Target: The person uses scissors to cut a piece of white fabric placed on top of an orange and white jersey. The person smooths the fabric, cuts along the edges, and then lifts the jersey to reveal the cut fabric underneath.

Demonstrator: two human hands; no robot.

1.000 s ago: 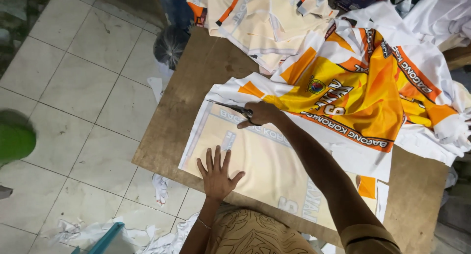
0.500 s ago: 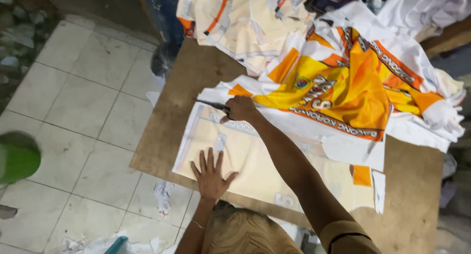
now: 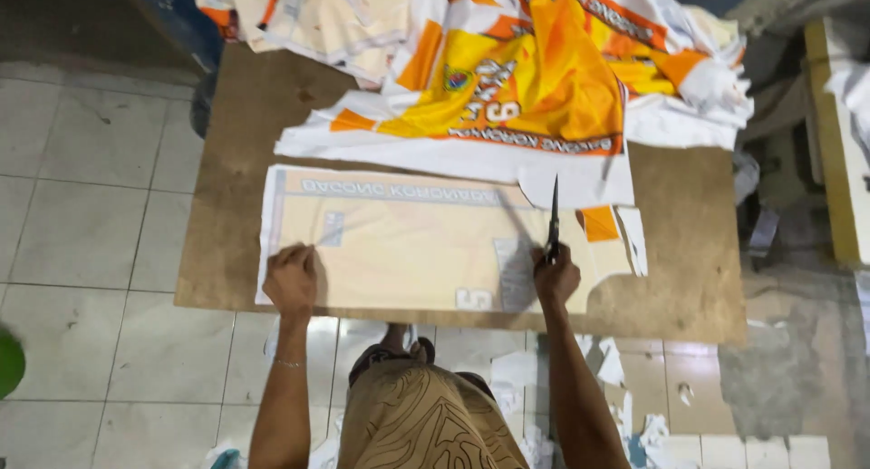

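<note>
Both hands are working on the pale cut piece of printed fabric (image 3: 408, 242) that is lying flat along the near half of the brown wooden table (image 3: 689, 251). Over on the left, the left hand (image 3: 292, 277) is pressing down on the near left corner of that piece, fingers curled in on the cloth, pinning it to the board. On the other side, the right hand (image 3: 555, 277) is clenched round the handles of a pair of dark scissors (image 3: 552, 224), and the blades are pointing straight away from the person, with the tip reaching the white lower edge of the heaped cloth beyond. Whether the blades are parted is too fine to tell.

That heap, a pile of orange, yellow and white printed fabric (image 3: 535, 79), is spreading across the far side of the table and spilling over its far edge. A small orange offcut (image 3: 599, 222) is lying just beside the scissors, to their right.

Down below, white scraps (image 3: 625, 406) are littering the tiled floor (image 3: 82, 188) near the person's feet, and a green object (image 3: 9, 365) is peeking in at the left edge.
</note>
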